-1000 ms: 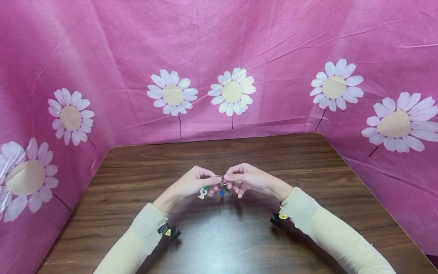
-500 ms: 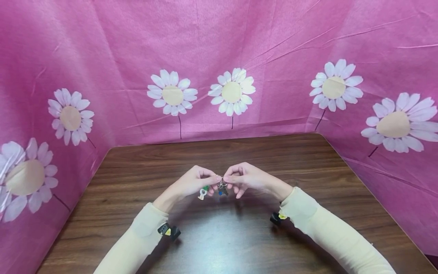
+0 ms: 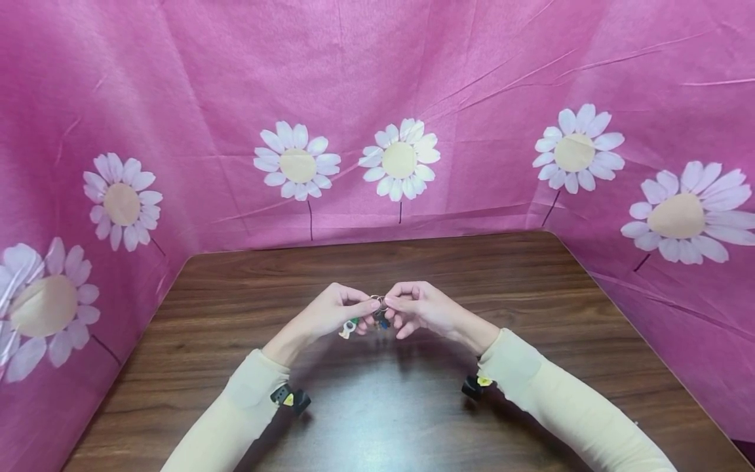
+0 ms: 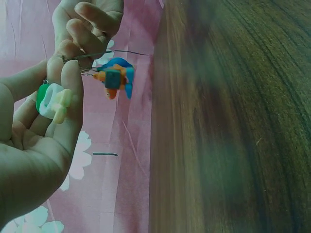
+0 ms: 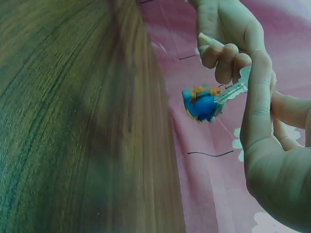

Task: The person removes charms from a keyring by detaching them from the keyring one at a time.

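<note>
Over the middle of the table, both hands meet at a metal key ring (image 3: 381, 299). My left hand (image 3: 333, 316) pinches its left side between thumb and forefinger, and my right hand (image 3: 427, 308) pinches the right side the same way. Against the left fingers hangs a small charm (image 4: 47, 101) in green, white and pale yellow. Below the ring dangles a blue and orange toy figure charm (image 4: 115, 77), also seen between the hands in the right wrist view. A silver key (image 5: 232, 92) sticks out beside that figure, its upper end near the right fingers. The fingertips partly hide the ring.
The brown wood-grain table (image 3: 377, 413) extends beneath both forearms. A pink cloth (image 3: 472, 72) printed with white daisies stands around its back and sides. Small black wrist cameras (image 3: 290, 398) are strapped under the cream sleeves (image 3: 531, 367).
The ring and the blue charm have shifted and swung between the fingertips, the charm now sitting slightly higher. My right hand and forearm have moved slightly left; the left hand has barely moved.
</note>
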The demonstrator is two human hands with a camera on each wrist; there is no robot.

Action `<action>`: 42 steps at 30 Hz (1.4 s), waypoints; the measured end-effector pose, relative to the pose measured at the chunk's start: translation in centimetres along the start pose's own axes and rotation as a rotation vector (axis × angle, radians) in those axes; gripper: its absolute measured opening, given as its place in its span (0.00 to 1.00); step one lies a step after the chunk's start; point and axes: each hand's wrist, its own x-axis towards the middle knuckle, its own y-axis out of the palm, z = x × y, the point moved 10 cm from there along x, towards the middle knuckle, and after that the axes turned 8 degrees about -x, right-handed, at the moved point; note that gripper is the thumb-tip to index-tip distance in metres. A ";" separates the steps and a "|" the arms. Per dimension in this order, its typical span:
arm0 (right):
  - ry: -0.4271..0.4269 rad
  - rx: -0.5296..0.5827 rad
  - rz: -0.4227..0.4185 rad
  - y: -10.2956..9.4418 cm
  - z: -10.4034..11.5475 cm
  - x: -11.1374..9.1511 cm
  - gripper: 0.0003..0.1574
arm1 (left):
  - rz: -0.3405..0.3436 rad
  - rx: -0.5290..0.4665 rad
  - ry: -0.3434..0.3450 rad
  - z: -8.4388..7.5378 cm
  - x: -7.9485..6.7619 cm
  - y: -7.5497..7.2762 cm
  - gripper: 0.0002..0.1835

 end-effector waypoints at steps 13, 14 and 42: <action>0.035 0.041 -0.026 -0.4 0.2 -0.1 0.06 | 0.004 -0.006 0.013 -0.2 -0.3 -0.3 0.14; 0.038 0.037 -0.024 -0.4 0.2 -0.1 0.06 | 0.003 -0.004 0.015 -0.2 -0.3 -0.3 0.13; -0.033 -0.041 -0.083 -1.2 0.4 0.2 0.05 | 0.028 -0.042 0.018 0.3 -0.3 -0.4 0.15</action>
